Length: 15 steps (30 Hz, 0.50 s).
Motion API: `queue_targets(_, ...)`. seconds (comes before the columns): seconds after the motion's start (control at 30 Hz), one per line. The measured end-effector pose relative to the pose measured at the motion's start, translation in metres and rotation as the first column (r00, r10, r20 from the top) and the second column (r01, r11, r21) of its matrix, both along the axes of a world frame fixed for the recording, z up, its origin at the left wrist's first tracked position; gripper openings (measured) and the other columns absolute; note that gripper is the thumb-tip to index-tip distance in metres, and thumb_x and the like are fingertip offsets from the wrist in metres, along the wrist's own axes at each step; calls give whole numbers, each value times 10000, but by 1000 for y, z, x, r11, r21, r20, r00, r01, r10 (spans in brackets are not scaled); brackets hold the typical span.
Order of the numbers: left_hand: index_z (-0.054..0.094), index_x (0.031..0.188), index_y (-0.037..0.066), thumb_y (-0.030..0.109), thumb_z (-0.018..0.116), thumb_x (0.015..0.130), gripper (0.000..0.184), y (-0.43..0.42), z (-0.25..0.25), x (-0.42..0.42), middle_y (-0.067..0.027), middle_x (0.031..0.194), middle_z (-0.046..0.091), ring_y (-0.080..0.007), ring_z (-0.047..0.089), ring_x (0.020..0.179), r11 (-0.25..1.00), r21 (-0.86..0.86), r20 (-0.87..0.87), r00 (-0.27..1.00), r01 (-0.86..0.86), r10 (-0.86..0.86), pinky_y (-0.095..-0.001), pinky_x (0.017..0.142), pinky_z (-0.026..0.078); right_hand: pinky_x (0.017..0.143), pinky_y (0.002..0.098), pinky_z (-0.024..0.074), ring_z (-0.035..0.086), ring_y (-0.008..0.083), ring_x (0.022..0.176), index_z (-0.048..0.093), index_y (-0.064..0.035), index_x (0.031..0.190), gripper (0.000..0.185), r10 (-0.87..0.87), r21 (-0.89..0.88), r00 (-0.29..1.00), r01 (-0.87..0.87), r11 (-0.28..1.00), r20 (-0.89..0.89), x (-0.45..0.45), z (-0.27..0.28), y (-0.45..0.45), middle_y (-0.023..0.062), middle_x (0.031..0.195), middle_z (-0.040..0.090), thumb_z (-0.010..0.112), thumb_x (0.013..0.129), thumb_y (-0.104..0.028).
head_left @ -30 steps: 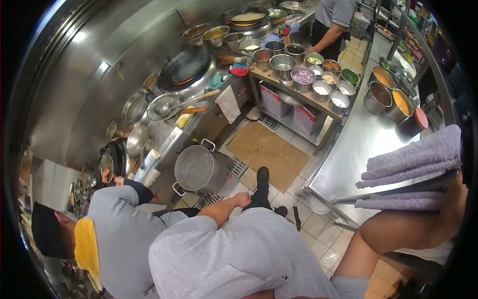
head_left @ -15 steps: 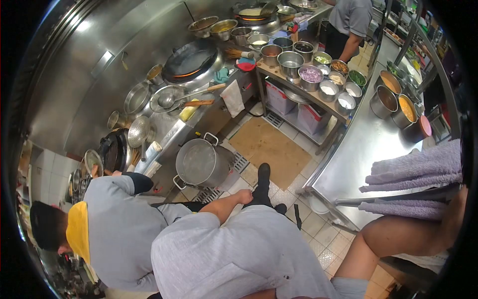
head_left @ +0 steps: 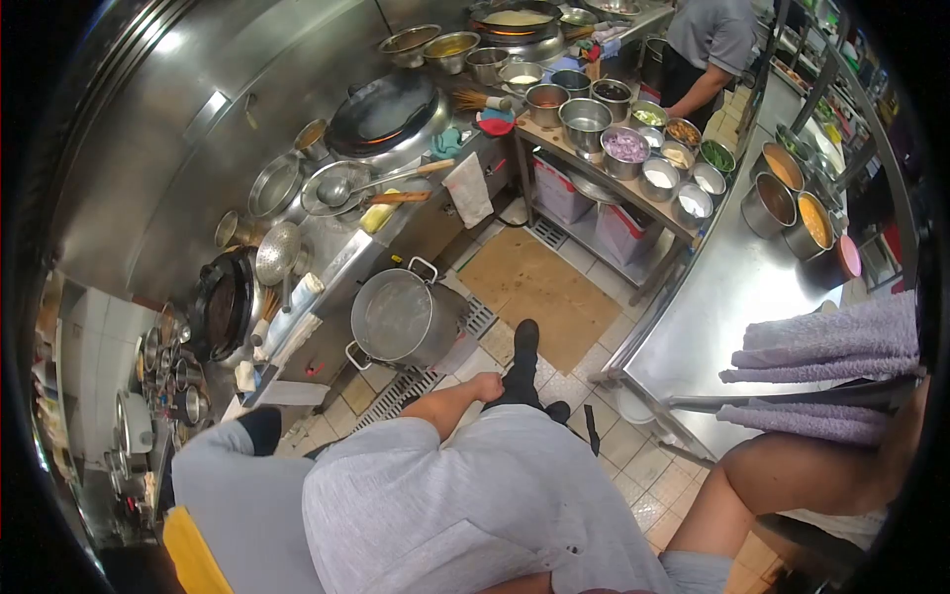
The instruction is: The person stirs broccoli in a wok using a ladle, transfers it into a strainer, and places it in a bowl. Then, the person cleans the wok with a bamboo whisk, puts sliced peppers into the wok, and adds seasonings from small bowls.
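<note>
My left hand [head_left: 485,387] is closed in a loose fist and rests against my dark-trousered leg [head_left: 519,381]. Nothing shows in its fingers. At the right edge, my right hand [head_left: 902,428] is in shadow beside purple-grey towels [head_left: 826,337], which hang over a metal rail [head_left: 683,402]. Its fingers are hidden, so I cannot see whether it grips the rail. A large metal stockpot [head_left: 393,315] with two handles stands on the floor in front of me, apart from both hands.
A co-worker in grey with a yellow collar [head_left: 193,554] is close on my left. Another person [head_left: 708,54] stands at the far counter. Woks [head_left: 386,114] line the left range. Ingredient bowls [head_left: 625,147] fill a low table. Cardboard [head_left: 539,297] covers some floor tiles.
The yellow-collared co-worker has moved back from the range, toward the bottom left. The far person's arm now reaches to the ingredient bowls. My hands have stayed in place.
</note>
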<state>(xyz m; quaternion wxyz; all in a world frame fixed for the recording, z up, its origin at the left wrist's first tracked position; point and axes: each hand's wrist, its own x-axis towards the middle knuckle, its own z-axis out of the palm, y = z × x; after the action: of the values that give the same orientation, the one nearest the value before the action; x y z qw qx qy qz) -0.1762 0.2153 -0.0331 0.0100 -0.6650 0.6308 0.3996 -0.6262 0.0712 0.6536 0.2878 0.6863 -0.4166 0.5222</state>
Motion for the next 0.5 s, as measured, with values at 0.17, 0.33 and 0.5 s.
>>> queue_targets(0.17,704,793,1,313,541,804,351,2,4,2,-263,876,693,-437,671,871,1000,-6,-6,1000,0,0,-507,806,537,807,325,653,674,312,997,285,-56,1545,699,-18,44,998,16,999,57,9,1,5,237,1265,541,635,939,-63)
queue_targets(0.33,699,947,25,321,615,831,329,-2,6,3,-236,945,713,-393,682,938,997,82,27,1000,3,-5,-462,844,536,800,319,652,676,302,989,284,-54,1544,695,-44,-11,999,44,999,-26,0,0,0,227,1257,552,631,943,-69)
queue_targets(0.5,706,827,12,323,554,818,346,-1,8,6,-248,901,699,-426,672,897,999,35,-21,1000,13,-13,-491,818,537,756,294,638,677,270,937,340,-28,1516,644,-87,3,996,87,996,18,6,0,2,210,1200,595,636,947,-81)
